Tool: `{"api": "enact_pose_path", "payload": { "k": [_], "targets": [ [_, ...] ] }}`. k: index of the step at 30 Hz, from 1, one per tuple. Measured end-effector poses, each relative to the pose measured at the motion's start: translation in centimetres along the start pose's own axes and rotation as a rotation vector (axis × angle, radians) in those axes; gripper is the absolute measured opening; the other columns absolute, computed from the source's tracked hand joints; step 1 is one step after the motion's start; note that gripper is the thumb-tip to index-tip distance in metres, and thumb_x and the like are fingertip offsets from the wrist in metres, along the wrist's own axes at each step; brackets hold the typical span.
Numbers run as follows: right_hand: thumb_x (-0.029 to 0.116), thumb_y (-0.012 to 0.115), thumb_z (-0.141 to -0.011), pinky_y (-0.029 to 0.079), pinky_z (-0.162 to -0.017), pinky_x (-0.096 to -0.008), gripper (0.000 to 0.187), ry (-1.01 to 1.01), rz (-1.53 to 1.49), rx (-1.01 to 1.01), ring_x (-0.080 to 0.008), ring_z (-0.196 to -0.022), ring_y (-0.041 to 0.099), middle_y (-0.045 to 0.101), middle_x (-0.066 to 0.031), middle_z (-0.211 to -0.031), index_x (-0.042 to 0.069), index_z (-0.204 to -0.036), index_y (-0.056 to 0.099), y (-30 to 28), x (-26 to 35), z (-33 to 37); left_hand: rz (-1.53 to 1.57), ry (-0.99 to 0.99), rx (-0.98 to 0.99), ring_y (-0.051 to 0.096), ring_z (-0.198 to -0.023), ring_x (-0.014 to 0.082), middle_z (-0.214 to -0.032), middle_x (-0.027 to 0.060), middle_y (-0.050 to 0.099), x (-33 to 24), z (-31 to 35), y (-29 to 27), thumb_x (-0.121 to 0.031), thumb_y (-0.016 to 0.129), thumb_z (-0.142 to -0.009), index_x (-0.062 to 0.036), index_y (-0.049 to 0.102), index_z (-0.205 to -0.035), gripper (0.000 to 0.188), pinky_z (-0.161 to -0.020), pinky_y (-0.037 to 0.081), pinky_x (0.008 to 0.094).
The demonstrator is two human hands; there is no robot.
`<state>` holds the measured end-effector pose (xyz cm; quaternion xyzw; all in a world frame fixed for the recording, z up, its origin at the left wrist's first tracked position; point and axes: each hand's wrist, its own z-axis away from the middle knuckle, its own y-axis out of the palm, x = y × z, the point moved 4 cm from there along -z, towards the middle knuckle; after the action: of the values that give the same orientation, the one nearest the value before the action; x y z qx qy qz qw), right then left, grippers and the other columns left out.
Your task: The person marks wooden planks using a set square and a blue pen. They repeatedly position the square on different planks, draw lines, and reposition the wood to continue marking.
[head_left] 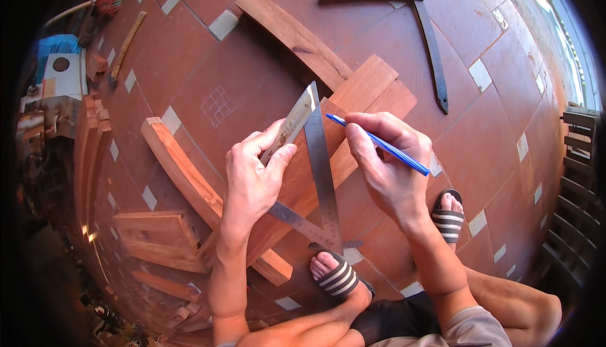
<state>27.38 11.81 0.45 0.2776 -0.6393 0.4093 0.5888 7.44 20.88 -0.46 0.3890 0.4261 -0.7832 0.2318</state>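
My left hand (252,173) is closed around the pale stock of a triangular metal set square (320,164). Its dark blades lie over a wide reddish wooden plank (297,189), one corner reaching down near my sandal. Between the thumb and fingers of my right hand (394,164) is a blue pen (398,151). The pen's tip points left, just right of the square's upper corner and above the timber. A wooden beam (369,82) lies under the tools, with another beam (290,35) crossing toward the far left. Whether the pen touches the wood, I cannot tell.
A large dark L-shaped square (429,44) lies on the tiled floor (499,158) beyond my right hand. Cut timber (180,167) and stacked wood blocks (158,240) lie at left, near a hammer (126,50). My sandalled feet (334,274) are close by. A slatted rack (574,189) stands right.
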Motion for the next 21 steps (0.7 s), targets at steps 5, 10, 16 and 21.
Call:
{"api": "enact_pose_path", "payload": {
  "k": [5,10,16,21],
  "targets": [
    [0.004,0.075,-0.096,0.059,-0.069,-0.0302,0.014,-0.059,0.056,-0.011,-0.0203,-0.074,0.077,0.078,-0.0147,-0.087,-0.004,-0.106,0.081,0.6,0.0,-0.8,0.002,0.081,-0.054,0.065,-0.079,0.012,-0.09,0.0106,0.071,0.3,-0.1,0.1,-0.003,0.077,-0.097,0.0024,0.072,-0.138,0.042,-0.072,0.054,0.0318],
    [0.004,0.076,-0.097,0.058,-0.069,-0.0316,0.014,-0.128,0.077,0.003,-0.0222,-0.074,0.076,0.078,-0.0151,-0.088,-0.003,-0.108,0.082,0.8,-0.1,-1.1,0.01,0.113,-0.057,0.065,-0.079,0.012,-0.09,0.0112,0.071,0.4,-0.1,0.2,-0.003,0.076,-0.098,0.0018,0.072,-0.138,0.041,-0.072,0.054,0.0318],
    [0.004,0.075,-0.1,0.056,-0.07,-0.0288,0.015,-0.117,0.077,0.034,-0.0162,-0.076,0.072,0.077,-0.0117,-0.088,-0.004,-0.11,0.081,1.0,0.4,-1.2,0.023,0.032,-0.002,0.062,-0.089,0.009,-0.097,0.0046,0.07,0.0,-0.1,0.1,-0.005,0.076,-0.1,0.0052,0.069,-0.142,0.044,-0.082,0.053,0.0281],
    [0.004,0.076,-0.097,0.057,-0.066,-0.0323,0.014,-0.139,0.119,0.037,-0.0229,-0.07,0.075,0.077,-0.015,-0.085,-0.003,-0.108,0.082,0.9,0.4,-1.4,0.005,0.042,-0.007,0.063,-0.089,0.0091,-0.095,0.0048,0.07,-0.2,-0.1,0.0,-0.006,0.076,-0.1,0.0053,0.069,-0.142,0.044,-0.082,0.053,0.0286]
  ]
}}
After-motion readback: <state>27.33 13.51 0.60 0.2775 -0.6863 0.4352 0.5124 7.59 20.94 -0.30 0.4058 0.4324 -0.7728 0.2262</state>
